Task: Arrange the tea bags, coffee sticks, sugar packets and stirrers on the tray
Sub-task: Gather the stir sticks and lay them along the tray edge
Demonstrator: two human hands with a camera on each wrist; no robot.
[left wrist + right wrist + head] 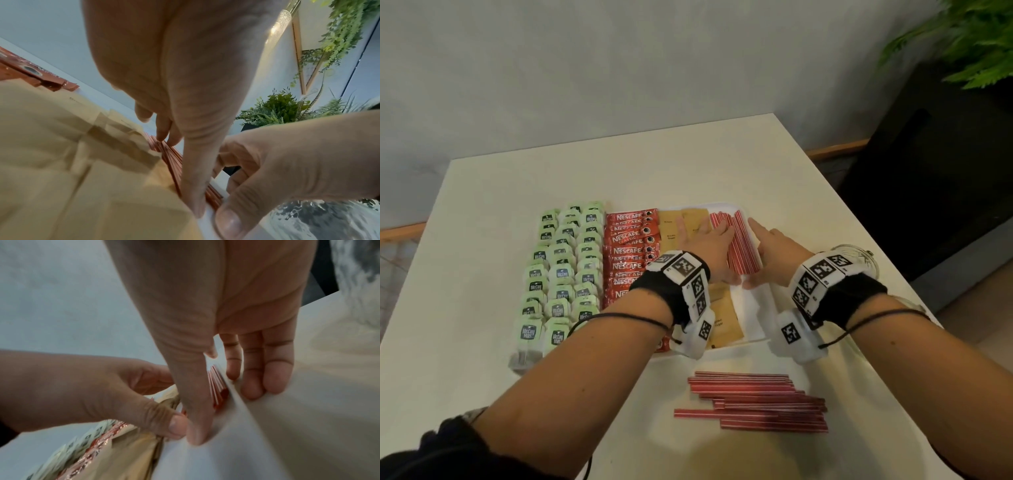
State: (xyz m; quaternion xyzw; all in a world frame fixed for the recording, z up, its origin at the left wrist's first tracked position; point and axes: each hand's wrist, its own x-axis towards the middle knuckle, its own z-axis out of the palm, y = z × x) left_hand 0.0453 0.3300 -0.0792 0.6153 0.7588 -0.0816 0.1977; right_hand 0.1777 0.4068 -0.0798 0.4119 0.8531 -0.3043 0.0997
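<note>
Both hands flat, fingers straight, gripping nothing — your left hand [710, 245] and right hand [774, 253] flank the stirrers [738, 240] at the tray's [755, 318] right edge. Squeeze evenly, level their ends — more stirrers [756, 404] wait on the table [482, 212].
</note>
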